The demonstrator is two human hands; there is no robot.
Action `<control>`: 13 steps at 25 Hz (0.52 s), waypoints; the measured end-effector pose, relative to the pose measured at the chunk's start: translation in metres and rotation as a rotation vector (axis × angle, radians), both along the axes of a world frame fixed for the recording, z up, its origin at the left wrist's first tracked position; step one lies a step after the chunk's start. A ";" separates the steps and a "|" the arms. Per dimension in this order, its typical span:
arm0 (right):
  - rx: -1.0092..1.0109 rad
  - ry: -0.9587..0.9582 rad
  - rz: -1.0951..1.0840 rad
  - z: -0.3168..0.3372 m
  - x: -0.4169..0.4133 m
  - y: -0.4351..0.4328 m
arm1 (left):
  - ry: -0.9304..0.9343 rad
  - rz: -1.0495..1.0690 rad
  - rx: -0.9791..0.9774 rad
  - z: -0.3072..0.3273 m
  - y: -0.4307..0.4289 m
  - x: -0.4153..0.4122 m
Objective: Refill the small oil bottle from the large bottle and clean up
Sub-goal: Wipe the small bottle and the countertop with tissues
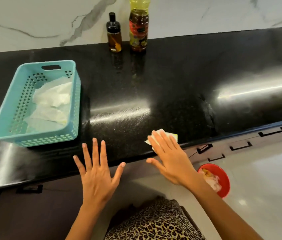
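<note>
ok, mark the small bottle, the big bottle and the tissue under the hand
small bottle (pixel 114 38): head view, on the amber body below the black cap.
big bottle (pixel 138 32): head view, on the label.
tissue (pixel 159 131): head view, on the bare white far corner.

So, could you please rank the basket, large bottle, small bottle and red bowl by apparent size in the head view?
1. basket
2. large bottle, top cropped
3. red bowl and small bottle look alike; bowl partly hidden, so unranked

large bottle (pixel 138 28) top cut off; tissue (pixel 166 133) mostly under right hand (pixel 169 160); bin (pixel 224 177) contents unclear
</note>
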State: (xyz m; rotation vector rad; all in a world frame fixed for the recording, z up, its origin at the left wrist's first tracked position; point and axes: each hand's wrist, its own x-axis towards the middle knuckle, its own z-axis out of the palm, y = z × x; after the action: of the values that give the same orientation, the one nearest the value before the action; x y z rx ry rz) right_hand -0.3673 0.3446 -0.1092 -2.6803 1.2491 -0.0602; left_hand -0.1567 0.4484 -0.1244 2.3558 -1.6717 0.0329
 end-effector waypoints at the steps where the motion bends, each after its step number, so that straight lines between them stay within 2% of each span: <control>1: 0.006 -0.022 -0.053 0.001 -0.023 -0.005 | 0.002 -0.028 -0.006 0.003 -0.008 -0.007; 5: -0.004 0.013 -0.431 0.009 -0.120 -0.058 | 0.008 -0.132 -0.008 0.016 -0.046 -0.040; 8: 0.080 0.066 -0.573 0.013 -0.121 -0.096 | -0.008 -0.183 0.007 0.023 -0.079 -0.066; 10: 0.082 0.049 -0.445 0.012 -0.091 -0.098 | 0.000 -0.178 0.014 0.026 -0.100 -0.080; 13: 0.021 0.027 -0.070 0.005 -0.070 -0.060 | 0.030 -0.154 0.011 0.024 -0.117 -0.091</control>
State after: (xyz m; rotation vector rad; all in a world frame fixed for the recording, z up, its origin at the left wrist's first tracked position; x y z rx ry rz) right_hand -0.4377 0.2847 -0.1039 -2.6280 1.3435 -0.0201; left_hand -0.2479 0.3312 -0.1007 2.2169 -1.8377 -0.0403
